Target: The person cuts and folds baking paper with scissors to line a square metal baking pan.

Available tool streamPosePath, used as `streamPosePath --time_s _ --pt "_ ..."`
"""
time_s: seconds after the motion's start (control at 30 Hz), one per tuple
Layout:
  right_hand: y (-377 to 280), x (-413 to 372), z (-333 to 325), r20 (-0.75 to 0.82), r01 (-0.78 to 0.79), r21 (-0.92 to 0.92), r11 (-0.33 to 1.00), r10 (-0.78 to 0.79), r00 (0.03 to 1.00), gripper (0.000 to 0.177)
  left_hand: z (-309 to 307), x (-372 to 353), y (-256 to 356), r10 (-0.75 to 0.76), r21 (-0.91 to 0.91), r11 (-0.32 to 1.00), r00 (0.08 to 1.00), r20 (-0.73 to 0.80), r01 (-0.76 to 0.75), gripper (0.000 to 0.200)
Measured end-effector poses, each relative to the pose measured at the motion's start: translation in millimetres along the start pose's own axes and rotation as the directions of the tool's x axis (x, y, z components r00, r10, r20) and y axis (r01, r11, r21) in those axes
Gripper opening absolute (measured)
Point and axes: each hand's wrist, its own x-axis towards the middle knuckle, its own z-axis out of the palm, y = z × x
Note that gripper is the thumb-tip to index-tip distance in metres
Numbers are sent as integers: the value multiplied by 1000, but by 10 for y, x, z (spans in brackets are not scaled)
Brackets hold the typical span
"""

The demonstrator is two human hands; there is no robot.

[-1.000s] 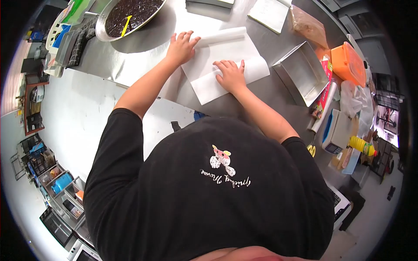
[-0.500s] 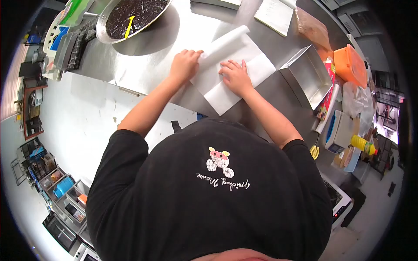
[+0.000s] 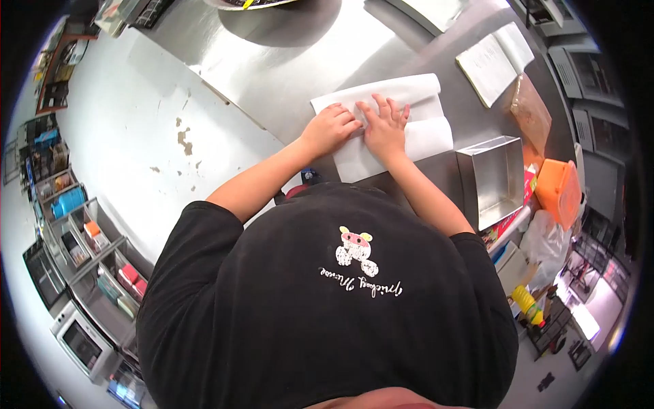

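Observation:
A sheet of white baking paper [image 3: 361, 163] lies on the steel table in front of me, its far and near right edges folded up into raised, curved flaps. My left hand [image 3: 332, 129] rests on its left part, fingers slightly bent and laid on the paper. Close beside it, my right hand [image 3: 385, 129] presses on the middle of the sheet with its fingers spread. The fingertips of both hands nearly meet. To the right of the paper stands a rectangular metal baking tin [image 3: 501, 174] with nothing in it.
A bowl of dark mixture [image 3: 272, 5] is cut off at the top edge. An open notebook [image 3: 487, 71], a bag of brown material [image 3: 530, 112], an orange container [image 3: 557, 191] and a clear plastic bag [image 3: 545, 245] line the right side. The table's front edge [image 3: 235, 105] runs at left.
My left hand has moved from the paper's upper left edge to beside my right hand, whose fingers have spread. The paper's fold has shifted. The whole view has turned and moved right.

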Motion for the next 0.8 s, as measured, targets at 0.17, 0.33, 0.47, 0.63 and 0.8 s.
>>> streamPosePath --time_s 0.17,0.33,0.47,0.63,0.8 --pt "57 -21 51 58 -1 22 1000 0 998 54 -144 -100 141 -88 59 994 996 -3 88 39" --pt "32 -24 29 67 -30 43 999 27 997 54 -198 -200 248 -218 69 974 974 54 214 49" --pt "32 -24 62 76 -25 16 1000 24 997 52 -169 -275 257 -219 56 975 967 133 214 52" --pt "44 -43 69 54 15 15 1000 -16 998 49 -155 -309 247 -227 38 974 966 123 224 52" --pt "21 -26 13 84 8 111 994 -17 996 48 -131 -315 213 -269 92 961 961 68 262 51"
